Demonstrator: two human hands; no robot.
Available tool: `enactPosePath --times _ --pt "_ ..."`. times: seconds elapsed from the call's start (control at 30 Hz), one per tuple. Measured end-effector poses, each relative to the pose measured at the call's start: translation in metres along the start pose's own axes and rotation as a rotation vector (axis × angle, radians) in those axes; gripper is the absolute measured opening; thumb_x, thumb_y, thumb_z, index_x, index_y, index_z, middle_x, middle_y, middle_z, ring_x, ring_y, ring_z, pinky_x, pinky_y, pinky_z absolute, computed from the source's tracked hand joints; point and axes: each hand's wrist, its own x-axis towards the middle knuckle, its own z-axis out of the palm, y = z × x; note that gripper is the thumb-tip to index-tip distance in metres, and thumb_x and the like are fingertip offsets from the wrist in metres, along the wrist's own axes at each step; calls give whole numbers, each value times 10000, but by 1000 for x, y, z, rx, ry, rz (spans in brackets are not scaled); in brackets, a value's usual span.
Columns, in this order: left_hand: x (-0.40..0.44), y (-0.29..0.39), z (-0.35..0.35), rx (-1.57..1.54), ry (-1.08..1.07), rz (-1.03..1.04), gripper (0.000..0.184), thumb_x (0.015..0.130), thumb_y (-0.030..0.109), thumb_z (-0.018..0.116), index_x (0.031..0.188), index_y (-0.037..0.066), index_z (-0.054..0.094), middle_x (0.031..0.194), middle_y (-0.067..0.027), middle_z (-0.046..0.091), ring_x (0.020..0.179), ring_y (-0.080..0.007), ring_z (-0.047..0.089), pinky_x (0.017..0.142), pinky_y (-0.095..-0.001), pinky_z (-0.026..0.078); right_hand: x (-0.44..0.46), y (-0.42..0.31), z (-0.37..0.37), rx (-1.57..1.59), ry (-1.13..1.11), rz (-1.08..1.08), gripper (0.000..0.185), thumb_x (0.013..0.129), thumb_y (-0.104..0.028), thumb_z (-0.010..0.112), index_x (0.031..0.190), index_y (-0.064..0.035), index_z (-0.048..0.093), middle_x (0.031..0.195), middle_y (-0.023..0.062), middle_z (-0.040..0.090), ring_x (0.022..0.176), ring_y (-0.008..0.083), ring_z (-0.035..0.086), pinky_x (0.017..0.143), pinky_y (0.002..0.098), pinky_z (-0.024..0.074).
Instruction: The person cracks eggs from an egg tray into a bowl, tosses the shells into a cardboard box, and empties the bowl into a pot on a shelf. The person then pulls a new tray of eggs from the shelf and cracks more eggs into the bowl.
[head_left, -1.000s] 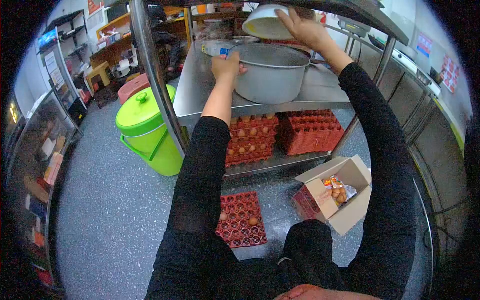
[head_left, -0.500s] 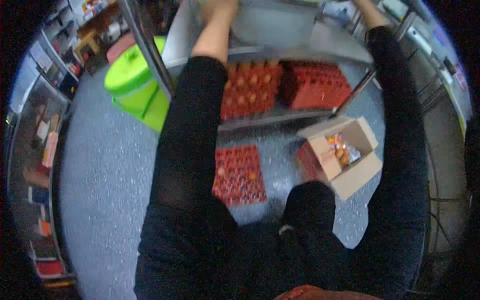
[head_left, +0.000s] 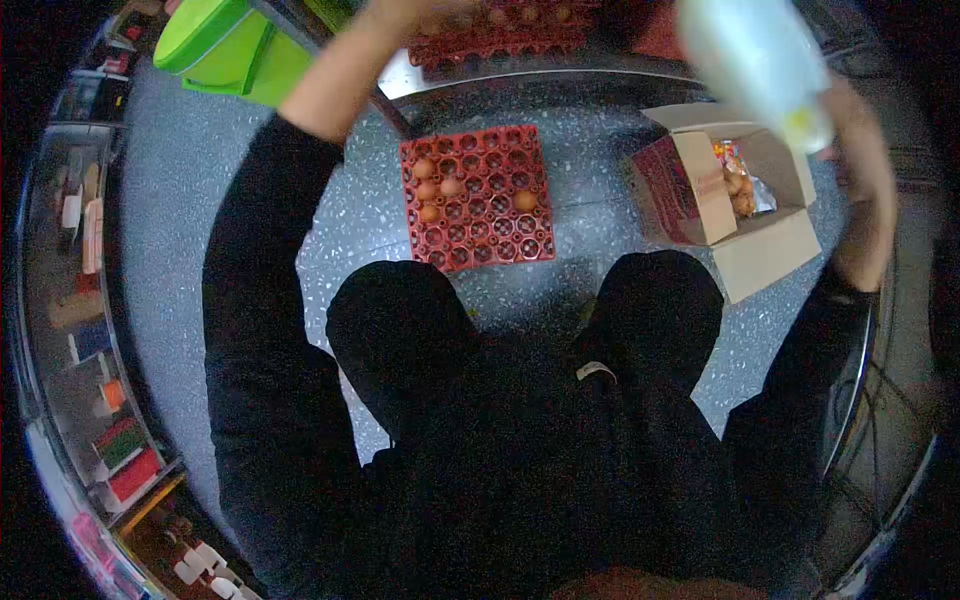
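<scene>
My right hand (head_left: 862, 135) is wrapped round the edge of a pale bowl (head_left: 755, 65), which is tilted on its side and blurred by motion above the cardboard box. At the top edge of the view is my left hand (head_left: 405, 12), its fingers smeared and partly cut off, near the shelf. A red egg tray (head_left: 480, 197) lies on the floor between them, with several brown eggs in its left part and one egg (head_left: 525, 201) at the right.
An open cardboard box (head_left: 765, 250) with packets and brown items stands at the right. Stacked egg trays (head_left: 500, 35) sit on the low shelf (head_left: 550, 85). A green bucket (head_left: 235, 50) is at the upper left, a glass-fronted cabinet (head_left: 95, 300) at the far left.
The view has tipped down toward the floor. My right hand has brought the bowl down from above the large pot to the right side. My left hand has left the pot's rim, now out of view.
</scene>
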Motion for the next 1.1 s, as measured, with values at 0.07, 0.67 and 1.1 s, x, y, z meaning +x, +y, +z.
enactPosePath --times 0.07,0.67,1.1 --pt "-75 19 23 -102 -413 -70 271 729 323 561 825 69 565 755 -106 565 720 -262 564 591 -358 450 -17 30 82 272 -172 10 307 784 -153 468 1026 34 495 879 115 569 732 177 564 611 278 466" --pt "-377 56 106 49 -1384 -254 265 765 153 402 988 24 464 917 -165 553 688 -292 605 507 -429 476 -101 242 372 258 -398 331 439 780 -98 464 1174 3 297 976 233 486 666 315 593 422 382 493" --pt "-315 55 96 -83 -1339 -463 486 671 240 552 1067 -7 414 927 -186 549 844 -333 541 730 -400 440 -48 91 416 1 -393 -726 283 702 -196 536 932 -38 493 939 165 534 740 350 564 654 438 459"
